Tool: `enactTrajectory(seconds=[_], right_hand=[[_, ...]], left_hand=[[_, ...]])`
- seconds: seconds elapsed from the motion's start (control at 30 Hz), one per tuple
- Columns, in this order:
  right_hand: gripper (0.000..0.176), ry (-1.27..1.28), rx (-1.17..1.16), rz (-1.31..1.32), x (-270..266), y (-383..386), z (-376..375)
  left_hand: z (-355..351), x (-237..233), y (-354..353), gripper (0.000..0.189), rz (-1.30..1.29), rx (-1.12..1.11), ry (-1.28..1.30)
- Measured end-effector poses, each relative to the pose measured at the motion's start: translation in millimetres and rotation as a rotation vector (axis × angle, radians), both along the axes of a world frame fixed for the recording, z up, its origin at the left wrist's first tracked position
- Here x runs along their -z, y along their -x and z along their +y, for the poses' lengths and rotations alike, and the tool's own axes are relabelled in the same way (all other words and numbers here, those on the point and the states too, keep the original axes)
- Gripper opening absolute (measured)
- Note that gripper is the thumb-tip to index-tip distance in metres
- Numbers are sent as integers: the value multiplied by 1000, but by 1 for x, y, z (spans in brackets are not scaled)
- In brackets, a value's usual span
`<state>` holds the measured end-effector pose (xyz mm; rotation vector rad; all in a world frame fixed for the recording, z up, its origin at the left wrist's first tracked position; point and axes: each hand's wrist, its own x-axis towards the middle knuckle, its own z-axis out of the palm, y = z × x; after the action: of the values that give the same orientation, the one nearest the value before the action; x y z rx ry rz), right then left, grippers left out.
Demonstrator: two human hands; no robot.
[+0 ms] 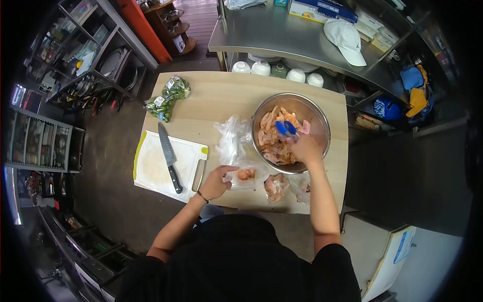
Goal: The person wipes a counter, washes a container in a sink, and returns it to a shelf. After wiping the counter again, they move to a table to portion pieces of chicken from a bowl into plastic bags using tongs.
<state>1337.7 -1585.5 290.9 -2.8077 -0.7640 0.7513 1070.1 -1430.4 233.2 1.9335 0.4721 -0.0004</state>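
Chicken pieces (275,146) in steel bowl (317,113), right side of bench (221,95). Right hand (304,148) over bowl's near rim, closed on blue scissors (286,127). Left hand (215,182) grips plastic bag (246,175) just left, near edge. Knife (168,156) on cutting board (151,168), far left.

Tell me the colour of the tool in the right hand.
The tool is blue; head view.

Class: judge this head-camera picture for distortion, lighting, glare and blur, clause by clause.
Head view: fisheye bows the wooden table edges and blackens the corners; head view: light is soft and even; mild glare on the metal bowl rim; the right hand, gripping a blue-handled tool, looks slightly smeared.
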Motion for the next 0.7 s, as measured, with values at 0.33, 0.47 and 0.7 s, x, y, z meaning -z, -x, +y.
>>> enactTrajectory(seconds=[0.33, 0.47, 0.7], right_hand=[[39, -117, 62, -70, -6, 15, -10], [40, -227, 99, 167, -8, -7, -67], [42, -570, 104, 695, -46, 50, -108]], left_hand=[[0, -8, -11, 51, -29, 16, -143], [3, -7, -9, 53, -17, -46, -151], [4, -9, -12, 66, 16, -85, -12]])
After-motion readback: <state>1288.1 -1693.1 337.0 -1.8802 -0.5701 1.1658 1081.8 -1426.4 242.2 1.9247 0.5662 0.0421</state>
